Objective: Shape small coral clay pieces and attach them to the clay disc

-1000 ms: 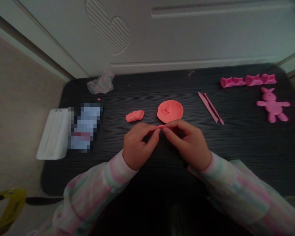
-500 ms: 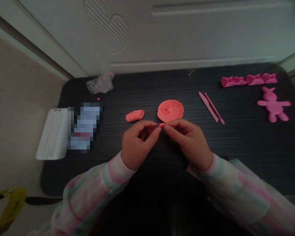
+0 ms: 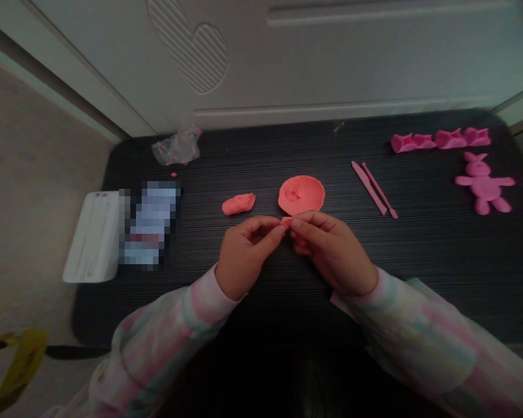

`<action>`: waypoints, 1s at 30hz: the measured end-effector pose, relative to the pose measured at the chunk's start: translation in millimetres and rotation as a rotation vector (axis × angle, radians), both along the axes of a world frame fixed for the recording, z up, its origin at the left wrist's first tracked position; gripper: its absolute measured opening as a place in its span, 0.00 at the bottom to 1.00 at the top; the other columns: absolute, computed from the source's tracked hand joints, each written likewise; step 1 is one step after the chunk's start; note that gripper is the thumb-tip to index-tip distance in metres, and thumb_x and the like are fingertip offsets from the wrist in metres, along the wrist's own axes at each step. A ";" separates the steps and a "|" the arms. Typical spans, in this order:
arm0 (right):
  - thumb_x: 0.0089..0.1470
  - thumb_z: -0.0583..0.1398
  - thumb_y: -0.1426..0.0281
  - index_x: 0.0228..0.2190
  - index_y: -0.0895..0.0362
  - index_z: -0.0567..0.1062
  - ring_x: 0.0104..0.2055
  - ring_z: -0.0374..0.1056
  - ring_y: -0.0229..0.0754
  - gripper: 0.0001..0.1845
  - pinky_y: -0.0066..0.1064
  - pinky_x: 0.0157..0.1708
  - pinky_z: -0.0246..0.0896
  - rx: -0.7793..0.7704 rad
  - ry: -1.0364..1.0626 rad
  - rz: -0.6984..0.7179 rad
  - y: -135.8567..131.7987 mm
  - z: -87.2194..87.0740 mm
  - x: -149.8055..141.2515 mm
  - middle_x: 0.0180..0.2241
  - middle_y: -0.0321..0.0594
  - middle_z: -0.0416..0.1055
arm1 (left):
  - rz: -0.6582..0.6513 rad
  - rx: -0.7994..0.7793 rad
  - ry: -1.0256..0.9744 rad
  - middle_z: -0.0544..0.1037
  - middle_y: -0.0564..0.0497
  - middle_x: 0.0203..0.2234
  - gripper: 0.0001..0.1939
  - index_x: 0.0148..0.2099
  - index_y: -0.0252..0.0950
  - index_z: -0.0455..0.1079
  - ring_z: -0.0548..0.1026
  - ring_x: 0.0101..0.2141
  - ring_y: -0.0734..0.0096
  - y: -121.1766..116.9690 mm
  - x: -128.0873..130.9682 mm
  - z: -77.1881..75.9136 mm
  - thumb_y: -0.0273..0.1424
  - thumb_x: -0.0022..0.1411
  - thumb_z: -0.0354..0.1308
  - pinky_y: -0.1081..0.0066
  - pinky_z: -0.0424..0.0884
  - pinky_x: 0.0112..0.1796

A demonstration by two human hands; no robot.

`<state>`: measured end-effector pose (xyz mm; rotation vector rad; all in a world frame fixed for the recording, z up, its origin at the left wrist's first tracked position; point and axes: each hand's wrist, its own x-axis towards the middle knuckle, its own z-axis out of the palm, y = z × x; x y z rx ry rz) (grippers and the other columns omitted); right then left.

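Note:
Between my two hands is a small piece of coral-pink modelling clay (image 3: 286, 221). My left hand (image 3: 249, 251) pinches its left side with thumb and forefinger. On the other side, my right hand (image 3: 335, 248) grips it the same way, fingers curled. Just beyond the fingertips lies a shallow coral clay dish (image 3: 310, 200) with small clay bits inside. To its left rests an oblong lump of the same clay (image 3: 239, 204). Most of the held piece is hidden by my fingers.
Two pink modelling tools (image 3: 373, 188) lie right of the dish. Farther right are a pink clay rabbit figure (image 3: 485, 187) and a row of pink curved clay shapes (image 3: 448, 140). A plastic wrapper (image 3: 176, 148), a blurred phone (image 3: 151, 223) and a white box (image 3: 93, 235) occupy the left of the dark table (image 3: 209, 174).
The fingers of my right hand have shifted slightly around the small clay piece, which shows a little differently between the fingertips. Nothing else on the table has moved.

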<state>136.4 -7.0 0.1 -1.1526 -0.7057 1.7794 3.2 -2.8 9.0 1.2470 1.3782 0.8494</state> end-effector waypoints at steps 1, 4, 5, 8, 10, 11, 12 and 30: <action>0.44 0.59 0.70 0.23 0.58 0.72 0.20 0.53 0.27 0.04 0.23 0.18 0.43 -0.015 0.019 -0.005 -0.2 0.3 -0.6 0.20 0.31 0.63 | 0.002 -0.022 -0.012 0.77 0.53 0.27 0.07 0.32 0.35 0.72 0.71 0.25 0.78 0.3 0.3 0.2 0.32 0.50 0.57 0.76 0.66 0.29; 0.44 0.59 0.70 0.23 0.58 0.72 0.20 0.53 0.27 0.04 0.22 0.18 0.42 -0.051 0.059 -0.020 0.0 1.1 -2.5 0.20 0.31 0.63 | 0.022 -0.085 -0.073 0.76 0.54 0.24 0.07 0.32 0.36 0.72 0.68 0.21 0.80 0.7 0.7 -1.3 0.32 0.49 0.58 0.77 0.63 0.25; 0.44 0.60 0.70 0.22 0.58 0.72 0.20 0.53 0.27 0.04 0.23 0.18 0.42 -0.054 0.066 -0.030 0.1 1.4 -3.0 0.20 0.31 0.63 | 0.030 -0.110 -0.109 0.75 0.54 0.23 0.07 0.32 0.36 0.73 0.67 0.20 0.81 0.6 0.7 -2.6 0.33 0.49 0.58 0.77 0.62 0.23; 0.44 0.59 0.71 0.22 0.58 0.72 0.20 0.53 0.27 0.04 0.23 0.17 0.42 -0.047 0.077 -0.047 0.4 1.9 -3.7 0.20 0.32 0.64 | 0.063 -0.204 -0.269 0.74 0.55 0.21 0.08 0.32 0.36 0.73 0.64 0.19 0.82 0.5 1.1 -7.4 0.33 0.48 0.58 0.78 0.58 0.20; 0.44 0.59 0.71 0.22 0.58 0.72 0.20 0.53 0.27 0.04 0.23 0.17 0.42 -0.030 0.083 -0.044 0.2 2.0 -3.5 0.20 0.31 0.64 | 0.082 -0.261 -0.384 0.73 0.55 0.20 0.07 0.32 0.36 0.72 0.64 0.19 0.83 0.6 1.7 -9.6 0.32 0.47 0.59 0.79 0.56 0.18; 0.44 0.59 0.71 0.22 0.58 0.72 0.20 0.53 0.27 0.03 0.23 0.17 0.42 -0.019 0.086 -0.040 0.0 1.9 -3.3 0.20 0.31 0.64 | 0.089 -0.281 -0.429 0.73 0.55 0.21 0.07 0.31 0.36 0.72 0.64 0.20 0.83 0.8 2.1 -10.1 0.32 0.47 0.59 0.80 0.55 0.18; 0.44 0.59 0.71 0.22 0.58 0.72 0.20 0.53 0.27 0.03 0.23 0.17 0.42 -0.008 0.085 -0.036 -0.2 1.7 -3.1 0.20 0.31 0.65 | 0.093 -0.295 -0.464 0.73 0.54 0.21 0.06 0.30 0.35 0.72 0.64 0.20 0.83 1.1 2.4 -10.1 0.31 0.47 0.59 0.80 0.55 0.18; 0.47 0.57 0.72 0.31 0.56 0.70 0.26 0.63 0.33 0.05 0.26 0.25 0.59 0.498 -0.606 0.057 -1.1 10.0 8.2 0.26 0.34 0.68 | 0.019 -0.317 -0.344 0.70 0.55 0.18 0.09 0.26 0.34 0.70 0.64 0.20 0.83 4.4 -2.8 -0.6 0.36 0.48 0.58 0.80 0.53 0.17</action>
